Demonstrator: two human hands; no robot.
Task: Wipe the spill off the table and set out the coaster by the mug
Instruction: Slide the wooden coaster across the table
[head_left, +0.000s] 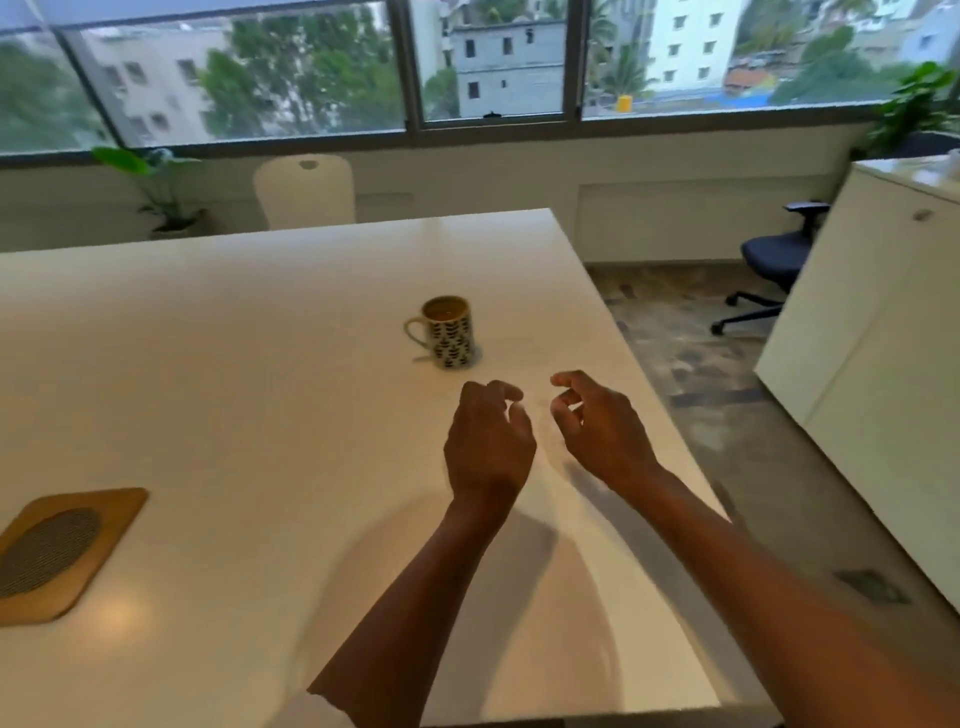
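Wide windows (311, 73), white chair (305, 191), office chair (774, 260), mottled floor (691, 353).

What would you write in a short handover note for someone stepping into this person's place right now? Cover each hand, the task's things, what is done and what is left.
Left hand: over the table, fingers loosely curled, holding nothing.
Right hand: beside it, also loosely curled and holding nothing.
Mug: upright near the table's far right part, brown drink inside, handle to the left, a faint wet ring at its base.
Coaster: flat at the table's left edge, far from the mug.
Done: nothing visible; no cloth in view.
Left: find a cloth, wipe around the mug, then bring the coaster over beside it.
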